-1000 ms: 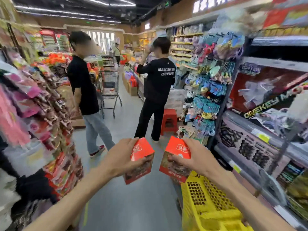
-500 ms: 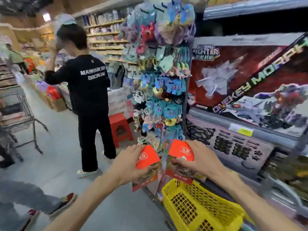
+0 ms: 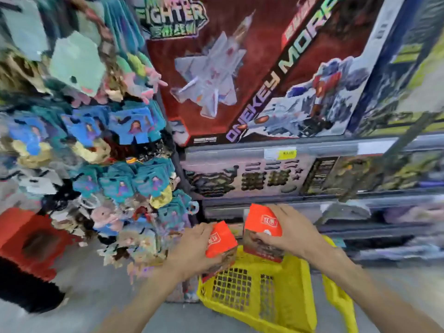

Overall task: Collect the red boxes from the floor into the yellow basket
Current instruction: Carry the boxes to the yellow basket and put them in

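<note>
Head view: left hand (image 3: pixel 192 251) and right hand (image 3: pixel 288 234) each grip a red box (image 3: pixel 222 239) (image 3: pixel 263 224) above the yellow basket (image 3: pixel 283 296); the left box, over the rim, could drop outside.

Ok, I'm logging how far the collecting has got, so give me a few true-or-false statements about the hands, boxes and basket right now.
1. Each hand holds a red box. True: the left hand grips the left red box, the right hand the right red box.
2. Both boxes lie on the basket floor. False: they are held above the yellow basket.
3. The basket is blue. False: it is yellow.
4. A red stool stands at far left. True.
</note>
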Action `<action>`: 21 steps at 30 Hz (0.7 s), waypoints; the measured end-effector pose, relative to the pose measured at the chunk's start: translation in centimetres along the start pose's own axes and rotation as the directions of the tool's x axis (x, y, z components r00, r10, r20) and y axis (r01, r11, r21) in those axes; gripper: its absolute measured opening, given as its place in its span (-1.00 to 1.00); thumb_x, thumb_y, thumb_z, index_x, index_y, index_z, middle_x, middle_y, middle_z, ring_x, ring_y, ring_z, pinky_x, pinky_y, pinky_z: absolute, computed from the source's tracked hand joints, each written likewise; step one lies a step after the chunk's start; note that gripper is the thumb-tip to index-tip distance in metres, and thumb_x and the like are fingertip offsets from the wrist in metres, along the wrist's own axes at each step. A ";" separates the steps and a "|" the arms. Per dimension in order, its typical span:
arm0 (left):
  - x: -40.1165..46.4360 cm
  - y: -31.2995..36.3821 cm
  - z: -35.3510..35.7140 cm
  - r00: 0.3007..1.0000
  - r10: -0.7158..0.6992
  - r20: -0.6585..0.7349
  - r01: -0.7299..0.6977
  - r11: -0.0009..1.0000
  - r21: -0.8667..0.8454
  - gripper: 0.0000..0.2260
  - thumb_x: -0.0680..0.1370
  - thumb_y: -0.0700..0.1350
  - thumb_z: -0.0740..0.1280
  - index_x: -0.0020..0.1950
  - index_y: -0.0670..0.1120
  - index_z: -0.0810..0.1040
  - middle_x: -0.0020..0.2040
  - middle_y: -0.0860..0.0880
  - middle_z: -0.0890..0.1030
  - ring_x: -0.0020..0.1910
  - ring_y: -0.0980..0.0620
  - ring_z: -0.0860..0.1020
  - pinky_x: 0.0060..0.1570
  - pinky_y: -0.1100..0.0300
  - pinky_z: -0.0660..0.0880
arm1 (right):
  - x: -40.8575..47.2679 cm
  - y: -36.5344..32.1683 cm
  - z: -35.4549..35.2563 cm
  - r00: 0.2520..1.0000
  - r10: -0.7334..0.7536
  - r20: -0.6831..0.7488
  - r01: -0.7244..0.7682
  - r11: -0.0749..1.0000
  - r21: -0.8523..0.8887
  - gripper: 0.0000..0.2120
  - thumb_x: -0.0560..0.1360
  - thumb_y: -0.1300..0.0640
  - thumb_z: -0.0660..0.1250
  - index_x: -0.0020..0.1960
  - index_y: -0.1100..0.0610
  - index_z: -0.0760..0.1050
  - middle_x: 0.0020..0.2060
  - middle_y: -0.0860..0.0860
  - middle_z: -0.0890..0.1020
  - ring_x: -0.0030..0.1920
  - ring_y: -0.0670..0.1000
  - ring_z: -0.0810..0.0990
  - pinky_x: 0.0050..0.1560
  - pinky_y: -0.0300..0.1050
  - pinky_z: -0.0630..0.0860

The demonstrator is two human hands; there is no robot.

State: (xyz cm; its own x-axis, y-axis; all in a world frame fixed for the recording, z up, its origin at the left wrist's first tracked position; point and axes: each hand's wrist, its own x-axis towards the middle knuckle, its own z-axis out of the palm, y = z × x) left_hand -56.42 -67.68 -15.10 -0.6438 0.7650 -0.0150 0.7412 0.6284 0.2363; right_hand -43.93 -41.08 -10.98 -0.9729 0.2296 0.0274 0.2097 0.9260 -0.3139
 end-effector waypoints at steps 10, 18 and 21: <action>9.8 -6.3 16.6 0.945 0.215 0.247 -0.196 0.975 -0.101 -0.16 0.31 0.43 0.37 0.44 -0.02 0.31 0.33 -0.04 0.49 0.31 -0.09 0.46 0.27 0.02 0.39 | -0.4 5.2 11.6 0.962 0.274 -0.006 -0.274 0.962 -0.006 -0.07 0.32 -0.57 0.13 0.41 0.09 0.37 0.17 0.02 0.51 0.19 0.09 0.53 0.04 0.06 0.59; 11.5 -10.3 34.2 0.897 0.193 0.398 -0.198 0.980 -0.028 -0.16 0.22 0.35 0.37 0.42 -0.01 0.38 0.24 0.04 0.55 0.16 -0.03 0.58 0.09 0.03 0.56 | -0.4 9.9 25.7 0.958 0.277 0.074 -0.277 0.961 -0.013 -0.15 0.37 -0.54 0.18 0.35 0.10 0.46 0.09 -0.04 0.58 0.08 0.07 0.60 -0.19 -0.07 0.62; 12.2 -11.3 38.8 0.893 0.207 0.400 -0.237 0.971 0.028 -0.11 0.06 0.34 0.50 0.32 -0.02 0.52 0.15 0.05 0.61 0.04 0.02 0.63 -0.09 0.10 0.60 | -0.5 11.0 29.5 0.963 0.250 0.103 -0.242 0.967 -0.076 -0.17 0.33 -0.55 0.17 0.32 0.05 0.48 0.06 -0.10 0.59 0.05 0.01 0.62 -0.28 -0.15 0.59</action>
State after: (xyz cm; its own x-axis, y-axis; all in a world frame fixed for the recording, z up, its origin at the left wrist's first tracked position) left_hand -65.31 -59.98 -55.65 -0.3455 0.8693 -0.3534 0.8779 0.4325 0.2056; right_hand -44.05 -39.80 -42.50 -0.8945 0.4214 -0.1494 0.4462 0.8628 -0.2376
